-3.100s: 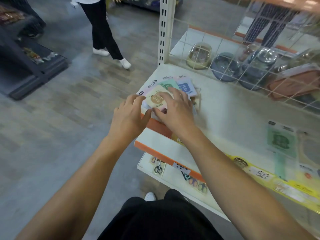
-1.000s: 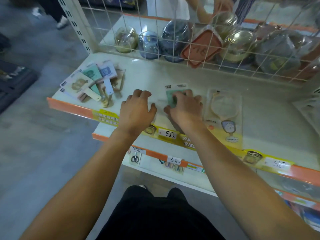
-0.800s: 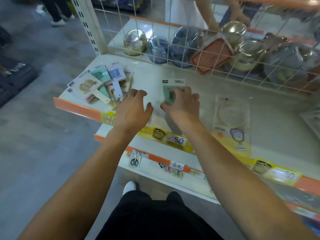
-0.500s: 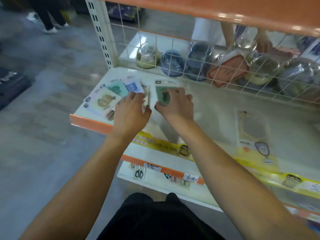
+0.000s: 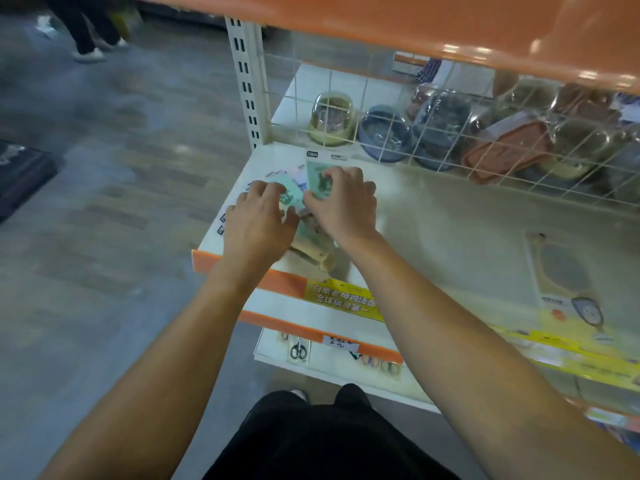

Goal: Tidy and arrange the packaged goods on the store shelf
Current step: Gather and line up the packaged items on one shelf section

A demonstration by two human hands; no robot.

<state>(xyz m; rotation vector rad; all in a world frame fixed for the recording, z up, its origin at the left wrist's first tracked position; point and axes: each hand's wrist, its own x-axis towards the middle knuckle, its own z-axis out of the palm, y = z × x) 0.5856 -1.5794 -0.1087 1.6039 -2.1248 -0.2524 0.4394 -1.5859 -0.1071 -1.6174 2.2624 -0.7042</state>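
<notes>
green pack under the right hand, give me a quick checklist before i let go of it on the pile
1. Right hand has the green pack: ok, fingers curled over it.
2. Pack is over the pile of packs at the shelf's left end: ok, it overlaps the pile's right side.
3. Left hand steadies the pile: ok, it rests on top.
4. Pack lines up with the pile: not ok, it sits farther back and right.
5. Pile clear of the orange shelf edge: cannot tell, hands cover the front.
6. Yellow pack on the right also tidied: not ok, it lies alone.
</notes>
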